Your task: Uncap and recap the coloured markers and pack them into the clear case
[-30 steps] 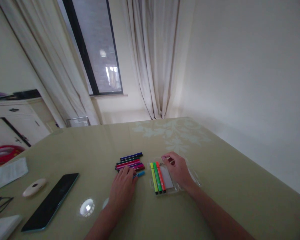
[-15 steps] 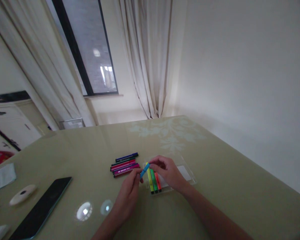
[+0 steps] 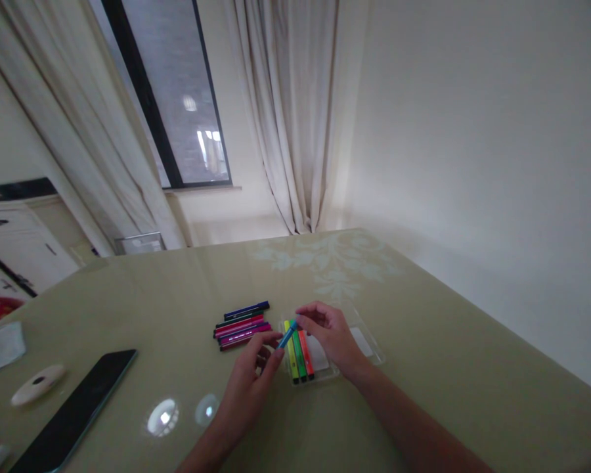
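Note:
A blue marker (image 3: 286,336) slants over the near-left part of a clear plastic case (image 3: 377,355). Its upper end is pinched between the thumb and fingers of my right hand (image 3: 333,335). My left hand (image 3: 253,372) has thumb and index finger closed on the lower end. Beneath it, a yellow marker (image 3: 292,360), a green marker (image 3: 301,360) and an orange-red marker (image 3: 306,358) lie side by side in the case. To the left of the case, several dark, pink and purple markers (image 3: 243,328) lie in a loose pile.
A black tablet-like slab (image 3: 79,414) lies on the glossy table (image 3: 177,309) at left. Beside it are a white oval object (image 3: 38,385) and a pale cloth or paper (image 3: 0,350). A wall (image 3: 497,197) borders the table's right edge.
The fingers of my left hand have shifted and loosened around the blue marker's lower end, showing more of it. My right hand still pinches the upper end. The view has shifted slightly.

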`<state>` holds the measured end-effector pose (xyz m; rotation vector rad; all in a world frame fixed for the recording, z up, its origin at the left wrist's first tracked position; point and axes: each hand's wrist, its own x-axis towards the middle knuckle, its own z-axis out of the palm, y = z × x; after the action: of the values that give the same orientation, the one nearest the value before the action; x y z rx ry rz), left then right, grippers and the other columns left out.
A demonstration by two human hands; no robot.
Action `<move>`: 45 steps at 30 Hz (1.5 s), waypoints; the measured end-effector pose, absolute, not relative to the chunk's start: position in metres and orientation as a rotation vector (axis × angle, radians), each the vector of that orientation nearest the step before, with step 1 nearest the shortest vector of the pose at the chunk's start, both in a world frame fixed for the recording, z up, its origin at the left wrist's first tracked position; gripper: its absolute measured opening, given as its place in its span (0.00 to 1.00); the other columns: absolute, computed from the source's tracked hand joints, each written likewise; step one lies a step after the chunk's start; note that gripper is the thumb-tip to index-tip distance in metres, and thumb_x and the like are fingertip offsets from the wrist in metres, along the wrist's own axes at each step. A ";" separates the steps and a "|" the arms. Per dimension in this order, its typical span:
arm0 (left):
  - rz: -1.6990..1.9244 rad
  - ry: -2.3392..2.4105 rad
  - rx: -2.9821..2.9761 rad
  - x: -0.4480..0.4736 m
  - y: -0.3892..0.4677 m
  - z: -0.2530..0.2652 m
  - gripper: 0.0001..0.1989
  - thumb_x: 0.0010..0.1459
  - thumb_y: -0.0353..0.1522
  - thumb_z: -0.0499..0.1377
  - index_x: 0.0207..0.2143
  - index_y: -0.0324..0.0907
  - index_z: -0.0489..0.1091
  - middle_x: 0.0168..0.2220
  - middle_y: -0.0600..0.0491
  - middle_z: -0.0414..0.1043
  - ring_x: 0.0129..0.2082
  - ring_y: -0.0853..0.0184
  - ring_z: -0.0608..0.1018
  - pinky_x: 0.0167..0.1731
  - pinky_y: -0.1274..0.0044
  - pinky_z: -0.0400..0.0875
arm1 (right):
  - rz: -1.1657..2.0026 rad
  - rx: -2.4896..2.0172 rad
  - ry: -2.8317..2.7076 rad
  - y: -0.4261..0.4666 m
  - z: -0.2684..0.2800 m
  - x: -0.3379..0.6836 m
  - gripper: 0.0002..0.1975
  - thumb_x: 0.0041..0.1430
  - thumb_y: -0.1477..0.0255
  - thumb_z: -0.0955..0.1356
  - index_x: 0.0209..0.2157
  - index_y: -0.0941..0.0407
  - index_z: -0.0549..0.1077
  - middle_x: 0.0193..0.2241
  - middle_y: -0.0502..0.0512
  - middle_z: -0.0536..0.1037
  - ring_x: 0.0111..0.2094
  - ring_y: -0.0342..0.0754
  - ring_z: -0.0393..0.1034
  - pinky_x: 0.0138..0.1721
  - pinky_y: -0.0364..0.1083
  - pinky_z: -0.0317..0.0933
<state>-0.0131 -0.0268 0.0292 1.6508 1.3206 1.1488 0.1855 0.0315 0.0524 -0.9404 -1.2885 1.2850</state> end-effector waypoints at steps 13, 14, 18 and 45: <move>1.255 1.342 1.626 -0.013 -0.030 0.029 0.17 0.65 0.45 0.60 0.48 0.43 0.74 0.42 0.48 0.79 0.37 0.62 0.79 0.35 0.74 0.74 | 1.306 -0.934 -1.112 0.033 0.063 0.192 0.21 0.47 0.58 0.80 0.38 0.57 0.80 0.33 0.57 0.84 0.35 0.51 0.80 0.40 0.49 0.73; 1.246 1.329 1.627 -0.013 -0.030 0.030 0.17 0.66 0.45 0.60 0.48 0.43 0.74 0.42 0.48 0.79 0.38 0.62 0.80 0.36 0.73 0.75 | 1.318 -0.939 -1.100 0.032 0.062 0.191 0.21 0.47 0.58 0.80 0.38 0.57 0.80 0.33 0.57 0.85 0.35 0.51 0.80 0.40 0.49 0.72; 1.170 1.300 1.728 -0.010 -0.035 0.033 0.16 0.68 0.44 0.58 0.50 0.44 0.74 0.39 0.50 0.80 0.37 0.62 0.80 0.38 0.72 0.77 | 1.336 -0.950 -1.071 0.030 0.062 0.189 0.23 0.47 0.58 0.80 0.41 0.57 0.80 0.33 0.56 0.84 0.34 0.51 0.80 0.37 0.48 0.72; 0.541 1.322 2.663 -0.002 -0.039 0.010 0.33 0.64 0.22 0.57 0.67 0.57 0.63 0.63 0.51 0.70 0.61 0.54 0.71 0.59 0.59 0.71 | 0.872 -1.219 -1.636 0.051 0.034 0.203 0.10 0.60 0.69 0.70 0.41 0.56 0.81 0.32 0.55 0.83 0.34 0.50 0.78 0.40 0.48 0.71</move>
<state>-0.0021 -0.0387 0.0095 2.6634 1.3219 0.5411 0.2027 0.0508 0.0345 -1.2194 -1.6361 0.8718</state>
